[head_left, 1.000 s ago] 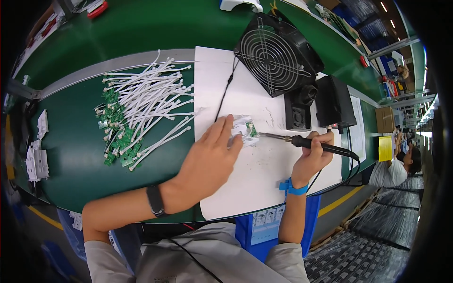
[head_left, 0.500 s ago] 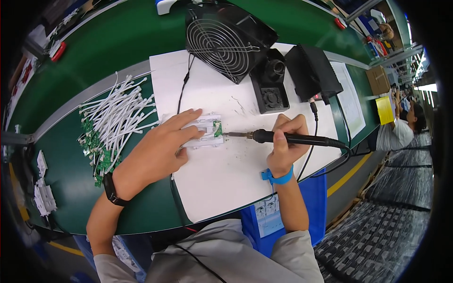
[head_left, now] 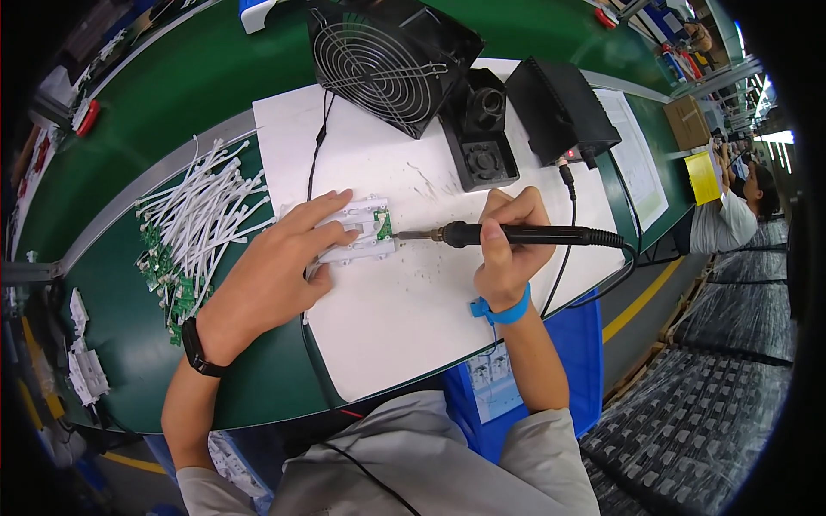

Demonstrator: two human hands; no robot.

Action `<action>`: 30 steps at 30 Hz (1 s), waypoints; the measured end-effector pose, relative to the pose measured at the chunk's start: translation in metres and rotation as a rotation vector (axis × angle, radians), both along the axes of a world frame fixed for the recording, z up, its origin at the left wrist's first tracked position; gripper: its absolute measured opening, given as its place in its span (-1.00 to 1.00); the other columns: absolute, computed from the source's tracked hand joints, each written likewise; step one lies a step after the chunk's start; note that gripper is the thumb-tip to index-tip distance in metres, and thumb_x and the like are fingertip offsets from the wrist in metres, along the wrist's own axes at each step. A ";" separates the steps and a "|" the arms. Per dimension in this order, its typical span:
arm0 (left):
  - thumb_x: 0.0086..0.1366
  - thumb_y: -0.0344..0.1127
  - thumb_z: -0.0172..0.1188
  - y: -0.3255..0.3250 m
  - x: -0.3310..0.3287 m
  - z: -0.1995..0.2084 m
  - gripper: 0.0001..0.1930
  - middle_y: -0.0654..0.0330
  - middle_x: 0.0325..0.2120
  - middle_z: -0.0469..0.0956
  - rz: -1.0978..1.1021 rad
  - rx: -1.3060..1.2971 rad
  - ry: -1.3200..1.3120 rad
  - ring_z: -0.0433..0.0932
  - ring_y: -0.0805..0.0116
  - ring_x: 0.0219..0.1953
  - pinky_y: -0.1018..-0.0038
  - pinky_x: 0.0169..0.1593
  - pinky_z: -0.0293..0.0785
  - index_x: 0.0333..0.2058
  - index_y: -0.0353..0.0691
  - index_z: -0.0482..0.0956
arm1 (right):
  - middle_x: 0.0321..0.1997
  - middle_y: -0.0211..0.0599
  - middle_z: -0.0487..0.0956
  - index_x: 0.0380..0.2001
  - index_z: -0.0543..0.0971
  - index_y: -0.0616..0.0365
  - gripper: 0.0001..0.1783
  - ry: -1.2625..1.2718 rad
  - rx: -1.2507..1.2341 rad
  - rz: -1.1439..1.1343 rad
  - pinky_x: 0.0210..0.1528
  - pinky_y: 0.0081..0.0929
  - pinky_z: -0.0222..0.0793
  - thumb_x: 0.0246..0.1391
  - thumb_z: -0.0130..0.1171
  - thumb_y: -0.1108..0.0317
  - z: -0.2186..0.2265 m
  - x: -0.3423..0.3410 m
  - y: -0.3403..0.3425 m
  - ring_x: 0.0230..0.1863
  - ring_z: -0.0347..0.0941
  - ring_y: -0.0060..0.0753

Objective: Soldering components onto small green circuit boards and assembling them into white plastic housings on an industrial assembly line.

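No writing can be read: the red display (head_left: 570,155) on the black soldering station (head_left: 561,107) and the paper sheet (head_left: 635,159) appear too small.

The left hand (head_left: 274,273) hides — partly — the white housing (head_left: 368,248).

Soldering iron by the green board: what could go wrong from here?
The soldering iron points at the green board, with the left hand on the same white housing; a slip might burn its fingers.
The tip sits at the housing's edge, so it could scorch the plastic.
The iron's black cord loops near the table edge; a snag might jerk the tip.
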State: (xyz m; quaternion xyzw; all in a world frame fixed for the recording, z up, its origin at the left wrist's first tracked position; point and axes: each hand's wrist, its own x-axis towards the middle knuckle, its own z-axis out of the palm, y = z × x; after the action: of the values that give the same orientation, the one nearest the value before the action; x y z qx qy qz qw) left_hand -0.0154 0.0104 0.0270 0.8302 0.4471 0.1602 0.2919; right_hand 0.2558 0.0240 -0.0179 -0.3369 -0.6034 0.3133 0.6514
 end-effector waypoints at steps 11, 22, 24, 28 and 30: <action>0.07 -0.62 0.23 0.000 0.000 0.003 -0.62 -0.02 0.34 0.38 0.026 -0.027 -0.023 0.38 -0.08 0.35 0.23 0.33 0.40 -0.08 -0.28 0.61 | -0.64 -0.43 0.25 -0.46 0.28 0.19 -0.72 0.045 0.103 -0.163 -0.51 -0.61 -0.09 0.18 0.17 0.36 0.009 0.003 0.003 -0.58 0.06 -0.68; 0.16 -0.56 0.30 -0.006 0.001 -0.005 -0.61 -0.04 0.34 0.38 0.023 0.054 -0.037 0.41 -0.06 0.31 0.25 0.30 0.41 0.01 -0.26 0.65 | -0.46 -0.37 0.45 -0.32 0.41 0.20 -0.82 -0.063 0.125 -0.689 -0.44 -0.65 0.27 0.33 0.21 0.42 0.049 0.028 0.030 -0.49 0.36 -0.65; 0.16 -0.56 0.31 -0.007 0.002 -0.007 -0.60 -0.05 0.33 0.39 0.033 0.067 -0.034 0.42 -0.08 0.29 0.24 0.30 0.42 0.01 -0.26 0.65 | -0.43 -0.35 0.47 -0.30 0.46 0.25 -0.84 -0.165 0.035 -0.659 -0.35 -0.60 0.34 0.31 0.23 0.43 0.048 0.025 0.042 -0.40 0.43 -0.61; 0.16 -0.54 0.31 -0.009 0.000 -0.008 -0.61 -0.06 0.33 0.39 0.022 0.109 -0.041 0.43 -0.08 0.27 0.25 0.28 0.43 0.01 -0.25 0.64 | -0.49 -0.32 0.53 -0.33 0.52 0.25 -0.79 -0.406 -0.045 -0.526 -0.39 -0.52 0.33 0.24 0.33 0.37 0.028 0.017 0.081 -0.46 0.40 -0.56; 0.16 -0.49 0.31 -0.012 0.000 -0.009 -0.61 -0.05 0.30 0.41 0.035 0.152 -0.034 0.46 -0.05 0.23 0.26 0.25 0.45 0.01 -0.23 0.65 | -0.54 -0.36 0.52 -0.31 0.52 0.25 -0.77 -0.450 -0.039 -0.523 -0.39 -0.51 0.34 0.24 0.35 0.34 0.027 0.010 0.083 -0.51 0.37 -0.54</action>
State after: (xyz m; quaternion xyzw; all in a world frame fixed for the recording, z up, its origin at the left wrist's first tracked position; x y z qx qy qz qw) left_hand -0.0157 -0.0012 0.0178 0.8392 0.4431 0.2128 0.2327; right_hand 0.2657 0.1066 0.0087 -0.5531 -0.6191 0.0648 0.5537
